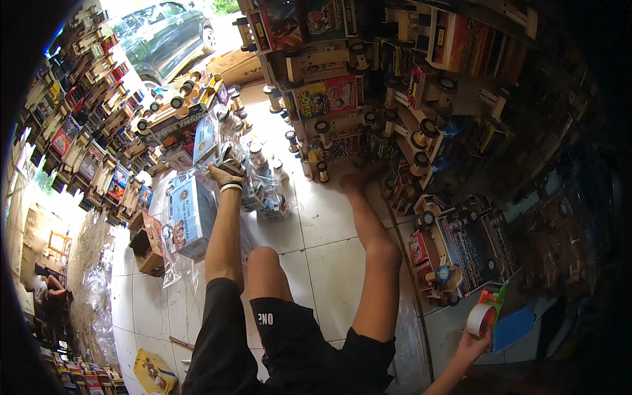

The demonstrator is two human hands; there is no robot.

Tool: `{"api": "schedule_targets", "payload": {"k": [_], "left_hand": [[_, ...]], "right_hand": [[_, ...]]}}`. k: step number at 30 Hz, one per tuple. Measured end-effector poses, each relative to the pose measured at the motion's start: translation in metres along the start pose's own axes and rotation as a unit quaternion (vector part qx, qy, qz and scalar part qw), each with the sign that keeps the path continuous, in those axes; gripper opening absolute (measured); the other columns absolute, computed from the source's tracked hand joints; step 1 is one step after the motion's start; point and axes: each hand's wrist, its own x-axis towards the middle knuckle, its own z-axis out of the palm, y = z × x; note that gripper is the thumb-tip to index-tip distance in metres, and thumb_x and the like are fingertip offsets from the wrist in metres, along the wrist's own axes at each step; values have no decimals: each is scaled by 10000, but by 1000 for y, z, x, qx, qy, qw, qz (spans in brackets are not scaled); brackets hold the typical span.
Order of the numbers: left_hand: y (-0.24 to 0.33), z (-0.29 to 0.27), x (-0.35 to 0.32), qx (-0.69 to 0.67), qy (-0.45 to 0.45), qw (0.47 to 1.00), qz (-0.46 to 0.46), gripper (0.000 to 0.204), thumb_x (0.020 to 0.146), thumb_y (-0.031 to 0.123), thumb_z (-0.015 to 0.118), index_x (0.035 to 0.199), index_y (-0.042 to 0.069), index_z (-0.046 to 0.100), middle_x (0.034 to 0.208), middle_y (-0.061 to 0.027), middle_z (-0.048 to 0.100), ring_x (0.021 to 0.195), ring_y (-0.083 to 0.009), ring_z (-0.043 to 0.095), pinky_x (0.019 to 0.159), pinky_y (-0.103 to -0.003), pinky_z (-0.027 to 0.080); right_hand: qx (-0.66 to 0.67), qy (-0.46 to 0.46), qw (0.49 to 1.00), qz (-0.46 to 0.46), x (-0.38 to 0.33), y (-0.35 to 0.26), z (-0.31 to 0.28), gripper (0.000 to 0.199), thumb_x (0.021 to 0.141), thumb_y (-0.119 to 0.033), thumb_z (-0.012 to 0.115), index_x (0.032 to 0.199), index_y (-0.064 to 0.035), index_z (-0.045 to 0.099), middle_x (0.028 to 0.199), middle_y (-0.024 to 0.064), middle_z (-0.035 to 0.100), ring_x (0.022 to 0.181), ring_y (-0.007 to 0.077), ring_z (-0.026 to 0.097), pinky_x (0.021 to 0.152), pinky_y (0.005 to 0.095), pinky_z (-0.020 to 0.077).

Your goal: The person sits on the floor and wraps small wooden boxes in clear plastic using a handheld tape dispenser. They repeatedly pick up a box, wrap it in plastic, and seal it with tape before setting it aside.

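I sit on a white tiled floor (pixel 329 257) with my bare legs stretched forward. My left hand (pixel 224 174) reaches out ahead and grips a toy truck wrapped in clear plastic (pixel 253 181); a pale band is on that wrist. Low at the right, my right hand (pixel 475 341) holds a tape dispenser (pixel 486 316) with a red and green frame and a roll of tape. Another wrapped toy truck with a printed blue box body (pixel 191 214) lies just left of my left forearm.
Wooden toy trucks with black wheels are stacked in tall piles at the left (pixel 85 125), ahead (pixel 342 85) and at the right (pixel 461 250). A small brown wooden piece (pixel 148 245) lies on the floor. A dark car (pixel 164 36) stands outside. Another person (pixel 49 289) crouches at far left.
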Motion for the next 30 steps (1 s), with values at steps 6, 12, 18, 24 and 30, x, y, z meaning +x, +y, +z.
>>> {"api": "schedule_targets", "payload": {"k": [6,12,18,24,30], "left_hand": [[-29,-55,27,66,80,994,33,836,820,687,725,1339,41,614,1258,-135,705,1116,-292,688,982,-482,545],[4,-86,-14,261,161,951,-46,1187,659,972,633,1507,154,489,1506,-159,472,1291,-372,481,1030,-600,448],[-35,-142,-4,275,83,956,-57,1039,781,857,619,1566,207,420,1614,-133,392,1436,-376,377,1151,-615,279],[-73,-169,20,153,109,971,-149,764,840,695,710,1432,233,571,1453,-111,573,1309,-352,506,1084,-621,372],[-96,-160,10,97,34,989,-109,443,886,528,788,1149,205,638,944,-51,685,777,-228,636,582,-381,510]], "right_hand": [[1,-74,997,25,25,-6,-28,467,947,-238,638,1357,-14,642,1393,145,645,1309,352,605,1119,524,460],[-127,24,991,-33,-23,19,34,446,922,-207,663,1313,7,671,1356,168,660,1281,372,618,1117,542,459],[-73,3,997,-24,-32,41,74,419,936,-198,648,1296,14,680,1323,164,685,1239,360,648,1114,521,468],[-60,-1,998,-9,-24,32,69,413,961,-220,648,1291,27,678,1312,167,695,1243,360,649,1109,499,480],[-42,-28,999,-10,-25,26,64,436,956,-217,678,1312,34,660,1312,183,690,1246,367,646,1073,492,515]]}}
